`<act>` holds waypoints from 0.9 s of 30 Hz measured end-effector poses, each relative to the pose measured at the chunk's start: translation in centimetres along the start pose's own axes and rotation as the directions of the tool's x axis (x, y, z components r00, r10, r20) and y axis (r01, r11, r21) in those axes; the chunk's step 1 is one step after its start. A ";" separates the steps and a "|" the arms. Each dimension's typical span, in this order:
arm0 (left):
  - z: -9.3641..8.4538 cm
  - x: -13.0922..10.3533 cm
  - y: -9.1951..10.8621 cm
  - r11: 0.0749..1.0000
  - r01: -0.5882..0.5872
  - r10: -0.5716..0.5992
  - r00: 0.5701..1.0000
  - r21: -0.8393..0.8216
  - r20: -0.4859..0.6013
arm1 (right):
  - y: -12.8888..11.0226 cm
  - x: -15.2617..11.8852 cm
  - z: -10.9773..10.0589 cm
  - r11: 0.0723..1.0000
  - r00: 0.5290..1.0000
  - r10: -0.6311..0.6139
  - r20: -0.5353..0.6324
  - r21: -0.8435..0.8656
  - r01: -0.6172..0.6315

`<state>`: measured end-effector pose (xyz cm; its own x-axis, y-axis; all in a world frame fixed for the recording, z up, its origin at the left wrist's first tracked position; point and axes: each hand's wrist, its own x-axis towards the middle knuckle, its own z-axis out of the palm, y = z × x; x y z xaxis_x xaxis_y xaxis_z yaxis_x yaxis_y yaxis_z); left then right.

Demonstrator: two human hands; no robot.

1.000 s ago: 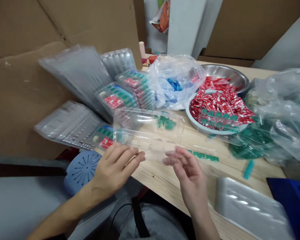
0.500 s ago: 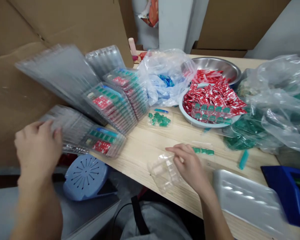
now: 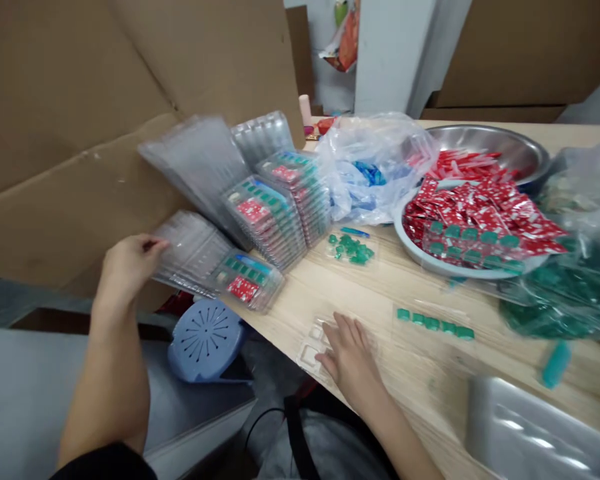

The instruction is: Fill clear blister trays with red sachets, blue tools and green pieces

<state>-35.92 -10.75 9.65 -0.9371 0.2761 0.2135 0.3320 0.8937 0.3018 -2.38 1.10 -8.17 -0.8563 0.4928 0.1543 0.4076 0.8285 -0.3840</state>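
My left hand (image 3: 130,263) pinches the left edge of a clear plastic tray stack (image 3: 187,247), beside a filled pack (image 3: 245,283) with green pieces and a red sachet. My right hand (image 3: 350,353) lies with fingers spread on a clear moulded tray (image 3: 310,350) at the table's front edge. Right of it, a row of green pieces (image 3: 433,324) sits in another clear tray. Loose green pieces (image 3: 353,249) lie in a shallow clear tray farther back. Stacks of filled packs (image 3: 267,220) stand behind my left hand's stack.
A pale bowl (image 3: 405,237) of red sachets and a steel bowl (image 3: 530,150) stand at the back right. Plastic bags (image 3: 380,137) lie nearby. Clear covers (image 3: 535,427) rest front right; a blue stool (image 3: 205,340) is below the table.
The view has shifted left, so the table items appear farther right. My right hand has come down onto the clear tray, which now lies flat. My left hand has closed on the stack's edge.
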 end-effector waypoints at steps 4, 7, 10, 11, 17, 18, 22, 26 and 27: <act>-2.0 0.5 -0.2 0.999 -0.029 0.017 0.969 -0.042 -0.248 | 0.3 -1.5 1.7 1.000 0.999 -0.022 -0.036 -0.007 0.022; -3.0 -1.9 0.5 0.950 -0.287 0.198 0.862 -0.127 -0.468 | 0.3 -1.3 2.1 0.998 0.997 -0.039 -0.066 0.038 0.042; -2.6 -6.8 1.7 0.802 -0.579 0.440 0.739 -0.145 -0.510 | 0.1 -0.7 0.6 0.976 0.989 -0.018 -0.150 0.214 0.050; -2.1 -8.6 2.1 0.753 -0.646 0.518 0.700 -0.126 -0.492 | 0.0 -0.5 -0.3 0.950 0.985 0.005 -0.173 0.307 0.049; 3.1 -15.9 5.3 0.337 -0.941 0.862 0.307 0.004 -0.403 | -1.5 0.5 -6.8 0.455 0.934 0.313 -0.170 0.891 0.010; 4.0 -16.5 6.0 0.289 -0.957 0.883 0.269 -0.006 -0.385 | -1.6 0.7 -7.4 0.364 0.918 0.355 -0.175 0.931 0.037; 7.1 -17.9 8.3 0.156 -0.983 0.902 0.182 -0.097 -0.392 | -0.6 0.9 -7.9 0.317 0.818 0.532 -0.217 0.947 0.044; 8.9 -17.4 10.0 0.219 -0.953 0.795 0.298 -0.208 -0.528 | 1.5 0.6 -8.4 0.725 0.745 0.472 -0.471 0.689 -0.024; 9.3 -17.2 10.4 0.224 -0.946 0.763 0.320 -0.234 -0.561 | 1.9 0.6 -8.7 0.823 0.757 0.389 -0.525 0.567 -0.029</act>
<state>-17.36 -2.89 0.53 0.0140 0.5718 0.8203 0.9862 -0.1434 0.0831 0.60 5.30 -0.83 -0.3235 0.8349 0.4452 0.1807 0.5164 -0.8371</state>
